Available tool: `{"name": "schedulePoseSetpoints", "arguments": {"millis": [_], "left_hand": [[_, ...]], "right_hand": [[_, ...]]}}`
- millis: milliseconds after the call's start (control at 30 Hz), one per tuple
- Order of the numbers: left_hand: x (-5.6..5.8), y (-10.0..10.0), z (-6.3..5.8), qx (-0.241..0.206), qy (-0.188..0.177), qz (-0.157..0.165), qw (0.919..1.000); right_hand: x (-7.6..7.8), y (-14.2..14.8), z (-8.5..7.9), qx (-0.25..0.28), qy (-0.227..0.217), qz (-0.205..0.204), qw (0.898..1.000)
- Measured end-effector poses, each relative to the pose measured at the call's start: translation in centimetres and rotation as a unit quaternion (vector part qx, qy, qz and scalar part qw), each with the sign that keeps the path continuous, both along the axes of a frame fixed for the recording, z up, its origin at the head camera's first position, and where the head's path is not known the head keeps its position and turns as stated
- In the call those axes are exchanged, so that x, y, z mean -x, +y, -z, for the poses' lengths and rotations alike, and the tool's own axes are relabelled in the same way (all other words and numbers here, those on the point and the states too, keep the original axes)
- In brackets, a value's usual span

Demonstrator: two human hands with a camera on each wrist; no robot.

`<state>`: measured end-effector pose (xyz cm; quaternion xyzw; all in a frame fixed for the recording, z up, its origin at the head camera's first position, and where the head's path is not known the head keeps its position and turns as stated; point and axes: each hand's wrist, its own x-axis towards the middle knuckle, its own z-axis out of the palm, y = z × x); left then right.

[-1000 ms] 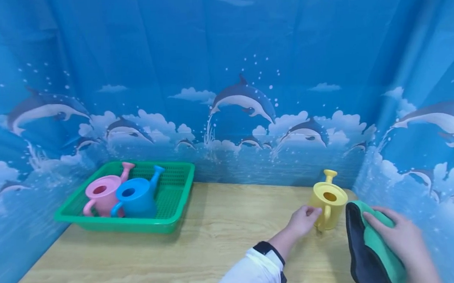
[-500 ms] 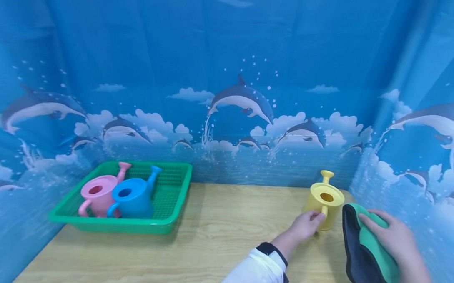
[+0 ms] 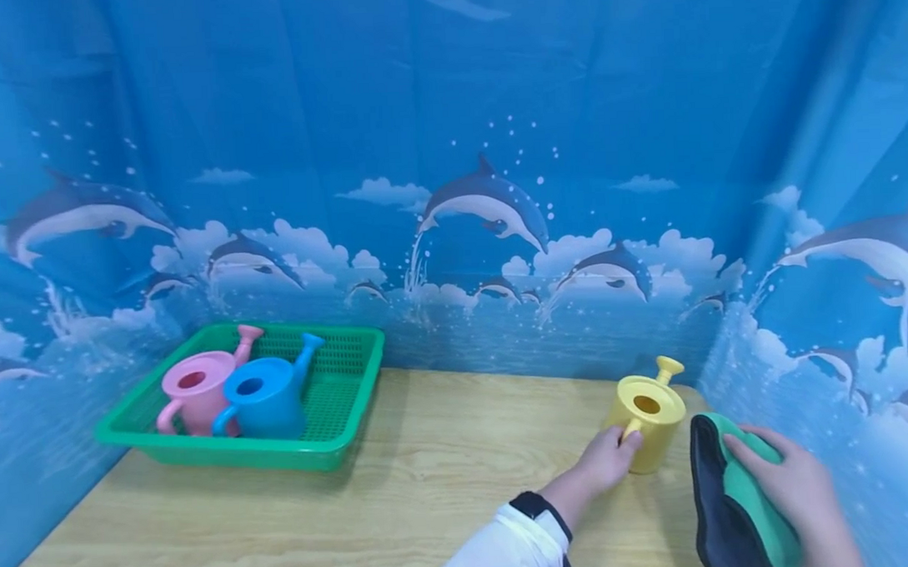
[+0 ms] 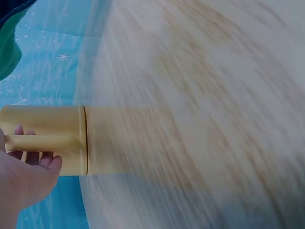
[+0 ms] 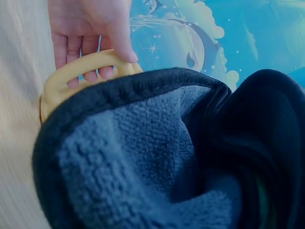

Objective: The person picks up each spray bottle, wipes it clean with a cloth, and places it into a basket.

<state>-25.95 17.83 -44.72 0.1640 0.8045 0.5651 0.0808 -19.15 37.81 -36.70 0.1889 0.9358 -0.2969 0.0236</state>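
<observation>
Head view looks down across the table; both wrist views sit close, sharing the yellow watering can [image 3: 649, 410].

**Bystander items, placed relative to the green basket**

Green basket [image 3: 339, 442] sits on the wooden desk [image 3: 431, 484], far left, near the backdrop. Inside it: pink watering can [image 3: 195, 397] at left, blue watering can [image 3: 266, 398] just beside it, both upright, spouts pointing back-right. Dolphin-print backdrop [image 3: 489, 207] stands behind and beside the basket.
</observation>
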Motion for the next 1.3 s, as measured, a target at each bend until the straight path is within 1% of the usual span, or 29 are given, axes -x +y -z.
{"name": "schedulePoseSetpoints", "arguments": {"millis": [67,167,267,367,433,567,667,800,933,1067,1167,1300], "left_hand": [[0.0,0.0,0.0,0.005,0.005,0.001,1.0],[0.0,0.0,0.0,-0.005,0.001,0.005,1.0],[0.0,-0.1,0.0,-0.017,-0.001,-0.004,0.9998],[0.2,-0.2,-0.1,-0.03,0.001,-0.028,0.9992],[0.4,-0.3,-0.1,-0.048,0.001,-0.048,0.9977],[0.8,-0.7,-0.4,-0.088,-0.008,-0.084,0.9926],[0.8,-1.0,-0.6,-0.109,-0.021,-0.098,0.9889],[0.9,-1.7,-0.8,-0.135,-0.031,-0.104,0.9849],[1.1,-2.5,-0.6,-0.152,-0.026,-0.104,0.9826],[1.2,-3.3,-0.7,-0.157,-0.017,-0.099,0.9825],[1.1,-4.0,-1.2,-0.153,0.002,-0.094,0.9839],[0.7,-4.7,-1.8,-0.144,0.015,-0.093,0.985]], "right_hand": [[-0.1,0.2,0.0,-0.001,-0.003,0.003,1.0],[-0.2,0.3,-0.1,-0.003,-0.006,0.004,1.0],[-0.2,0.4,-0.2,0.001,-0.004,0.008,1.0],[-0.4,0.5,-0.4,0.003,0.001,0.012,1.0],[-0.5,0.5,-0.6,0.001,0.005,0.01,1.0],[-0.5,0.5,-0.7,-0.003,0.004,0.002,1.0],[-0.4,0.5,-0.6,-0.009,0.002,-0.005,1.0],[-0.3,0.3,-0.4,-0.014,0.002,-0.016,1.0],[-0.2,0.2,-0.3,-0.018,0.008,-0.026,0.999],[-0.2,0.2,-0.2,-0.02,0.013,-0.027,0.999],[-0.2,0.1,-0.1,-0.02,0.012,-0.025,0.999],[-0.2,-0.1,-0.3,-0.015,0.01,-0.024,1.0]]}}
